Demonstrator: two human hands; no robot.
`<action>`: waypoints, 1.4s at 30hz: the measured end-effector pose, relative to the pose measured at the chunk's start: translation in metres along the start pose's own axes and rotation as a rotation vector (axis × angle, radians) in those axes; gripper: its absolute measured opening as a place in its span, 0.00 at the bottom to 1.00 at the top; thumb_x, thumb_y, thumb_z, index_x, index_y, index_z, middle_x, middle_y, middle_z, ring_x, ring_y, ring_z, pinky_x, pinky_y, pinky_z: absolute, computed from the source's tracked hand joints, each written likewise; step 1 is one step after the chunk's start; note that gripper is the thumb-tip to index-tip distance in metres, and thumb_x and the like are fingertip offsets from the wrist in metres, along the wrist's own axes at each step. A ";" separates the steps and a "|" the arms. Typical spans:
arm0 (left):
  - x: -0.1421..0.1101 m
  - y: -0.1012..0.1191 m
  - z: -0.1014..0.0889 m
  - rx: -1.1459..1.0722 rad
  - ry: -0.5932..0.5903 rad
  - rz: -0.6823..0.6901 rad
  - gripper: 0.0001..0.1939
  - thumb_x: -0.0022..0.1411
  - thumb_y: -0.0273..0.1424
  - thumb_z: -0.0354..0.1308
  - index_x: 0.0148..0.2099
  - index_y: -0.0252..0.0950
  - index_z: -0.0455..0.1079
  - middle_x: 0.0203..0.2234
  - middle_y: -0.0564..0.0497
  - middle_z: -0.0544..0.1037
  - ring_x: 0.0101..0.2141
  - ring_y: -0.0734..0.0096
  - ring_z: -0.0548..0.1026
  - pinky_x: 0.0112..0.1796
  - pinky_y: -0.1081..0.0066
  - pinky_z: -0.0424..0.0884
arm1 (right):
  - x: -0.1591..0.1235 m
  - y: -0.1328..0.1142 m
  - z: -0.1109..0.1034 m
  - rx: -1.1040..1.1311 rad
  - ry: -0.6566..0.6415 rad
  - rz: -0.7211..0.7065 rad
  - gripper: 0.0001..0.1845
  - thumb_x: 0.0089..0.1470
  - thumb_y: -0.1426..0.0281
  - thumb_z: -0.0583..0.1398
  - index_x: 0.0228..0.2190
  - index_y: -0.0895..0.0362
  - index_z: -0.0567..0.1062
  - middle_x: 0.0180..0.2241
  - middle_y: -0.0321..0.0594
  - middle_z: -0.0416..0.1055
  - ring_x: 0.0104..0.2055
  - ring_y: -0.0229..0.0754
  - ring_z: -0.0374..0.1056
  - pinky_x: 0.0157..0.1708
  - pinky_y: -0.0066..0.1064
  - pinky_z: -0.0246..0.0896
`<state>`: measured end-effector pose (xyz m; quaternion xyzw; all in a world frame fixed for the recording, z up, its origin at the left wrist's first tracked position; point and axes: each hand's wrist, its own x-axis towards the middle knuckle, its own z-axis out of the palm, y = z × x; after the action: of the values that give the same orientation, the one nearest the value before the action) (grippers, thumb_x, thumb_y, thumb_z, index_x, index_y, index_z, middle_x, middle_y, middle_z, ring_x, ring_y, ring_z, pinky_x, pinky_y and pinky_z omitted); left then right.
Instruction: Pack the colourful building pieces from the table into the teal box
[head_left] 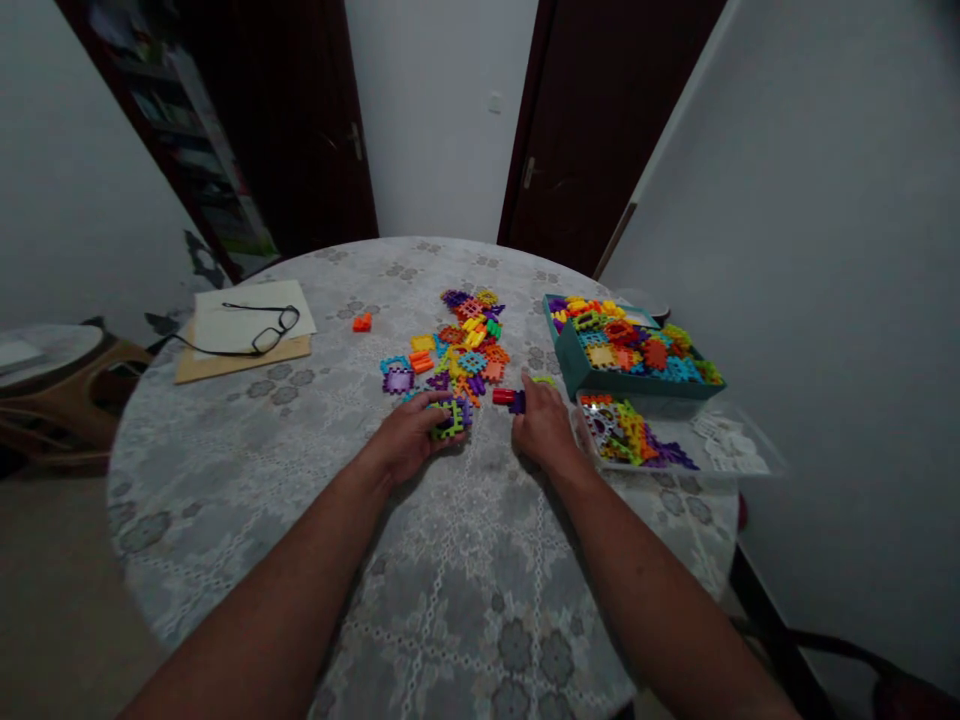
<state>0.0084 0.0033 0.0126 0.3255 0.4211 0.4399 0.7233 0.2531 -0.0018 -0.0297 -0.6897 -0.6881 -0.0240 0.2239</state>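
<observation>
- My left hand [409, 440] is curled around a green piece [448, 422], mid-frame.
- My right hand [544, 422] is bent beside a red piece [504, 397]; I can't tell its grip.
- Loose pieces [472, 363] lie just above, so I think lots is left.

Eyeglasses [276, 331] lie on white paper [225, 330], brown sheet [292, 348] beneath. Wall switch [495, 102] sits between two dark doors [600, 130].
</observation>
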 end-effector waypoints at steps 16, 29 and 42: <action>-0.003 0.004 -0.001 -0.103 -0.036 -0.071 0.27 0.50 0.20 0.61 0.55 0.36 0.72 0.44 0.39 0.83 0.40 0.53 0.85 0.43 0.48 0.85 | -0.021 -0.036 -0.052 -0.157 -0.022 -0.048 0.17 0.62 0.69 0.61 0.50 0.60 0.80 0.46 0.57 0.78 0.50 0.58 0.73 0.52 0.47 0.70; -0.006 0.002 0.001 -0.052 -0.069 -0.043 0.18 0.58 0.25 0.69 0.52 0.36 0.75 0.46 0.39 0.82 0.43 0.55 0.83 0.40 0.55 0.85 | -0.024 -0.045 -0.032 0.393 0.047 -0.396 0.27 0.63 0.71 0.61 0.63 0.54 0.75 0.57 0.54 0.73 0.61 0.57 0.70 0.63 0.57 0.71; -0.004 0.003 0.001 0.004 -0.008 -0.012 0.25 0.56 0.18 0.61 0.56 0.37 0.74 0.44 0.40 0.81 0.37 0.58 0.83 0.34 0.58 0.86 | -0.009 -0.031 -0.009 0.203 0.194 -0.206 0.28 0.66 0.71 0.56 0.65 0.59 0.72 0.66 0.58 0.69 0.71 0.58 0.61 0.71 0.58 0.58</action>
<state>0.0077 0.0008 0.0167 0.3259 0.4210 0.4334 0.7272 0.2259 -0.0151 -0.0159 -0.5837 -0.7294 -0.0438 0.3541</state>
